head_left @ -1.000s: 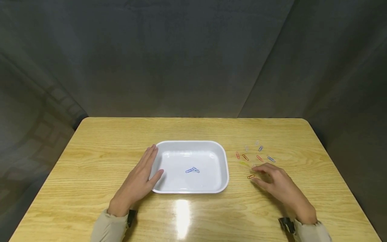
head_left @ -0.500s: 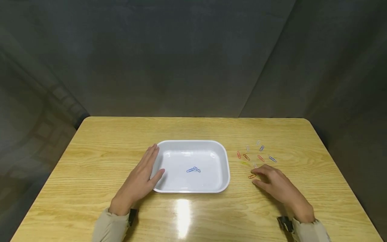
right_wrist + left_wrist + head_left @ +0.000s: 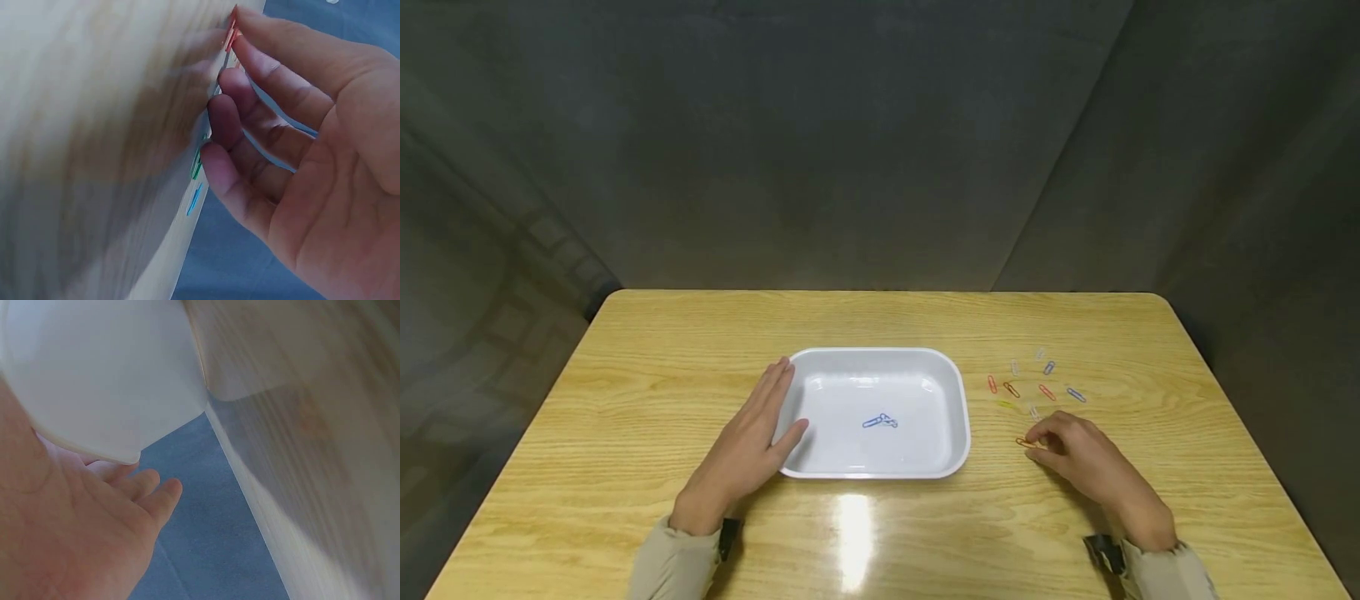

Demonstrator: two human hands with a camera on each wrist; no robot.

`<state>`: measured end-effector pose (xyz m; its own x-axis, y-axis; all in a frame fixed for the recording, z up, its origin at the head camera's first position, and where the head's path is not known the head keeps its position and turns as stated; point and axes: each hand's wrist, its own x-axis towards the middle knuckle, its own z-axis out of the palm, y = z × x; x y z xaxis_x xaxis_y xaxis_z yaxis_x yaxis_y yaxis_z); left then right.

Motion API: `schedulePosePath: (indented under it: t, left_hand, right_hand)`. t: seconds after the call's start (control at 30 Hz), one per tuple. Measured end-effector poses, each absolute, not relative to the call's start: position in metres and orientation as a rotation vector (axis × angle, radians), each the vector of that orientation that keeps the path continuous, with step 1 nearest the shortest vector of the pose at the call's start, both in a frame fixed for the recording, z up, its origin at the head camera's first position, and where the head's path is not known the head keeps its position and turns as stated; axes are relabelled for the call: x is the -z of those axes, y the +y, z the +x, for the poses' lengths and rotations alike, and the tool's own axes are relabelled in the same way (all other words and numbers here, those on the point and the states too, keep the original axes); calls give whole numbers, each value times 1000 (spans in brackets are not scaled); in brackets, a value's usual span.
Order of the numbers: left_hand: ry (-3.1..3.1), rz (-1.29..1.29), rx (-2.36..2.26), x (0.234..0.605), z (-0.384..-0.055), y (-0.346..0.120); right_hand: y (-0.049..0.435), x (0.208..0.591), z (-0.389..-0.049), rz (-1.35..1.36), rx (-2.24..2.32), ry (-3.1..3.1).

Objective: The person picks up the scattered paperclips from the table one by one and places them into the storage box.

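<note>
Paper clip of red colour [image 3: 1022,442] is pinched in our right hand [image 3: 1090,461]; beyond this hand lie other paper clips [image 3: 1047,392]. Our left hand [image 3: 741,450], fingers straight, touches the white tray [image 3: 872,476].

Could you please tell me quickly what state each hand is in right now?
Left hand: open, resting against the left side of the white tray.
Right hand: closed, pinching an orange-red paper clip between thumb and forefinger.
</note>
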<state>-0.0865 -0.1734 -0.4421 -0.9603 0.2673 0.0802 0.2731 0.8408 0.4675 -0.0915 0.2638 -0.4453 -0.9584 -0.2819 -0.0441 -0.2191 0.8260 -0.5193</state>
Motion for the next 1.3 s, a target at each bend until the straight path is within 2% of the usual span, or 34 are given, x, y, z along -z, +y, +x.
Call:
schedulePosePath:
  t: [1.3]
  left_hand:
    - [-3002,-439,760,442,-86,-174]
  right_hand:
    - [261,444,-91,-463,790,2907]
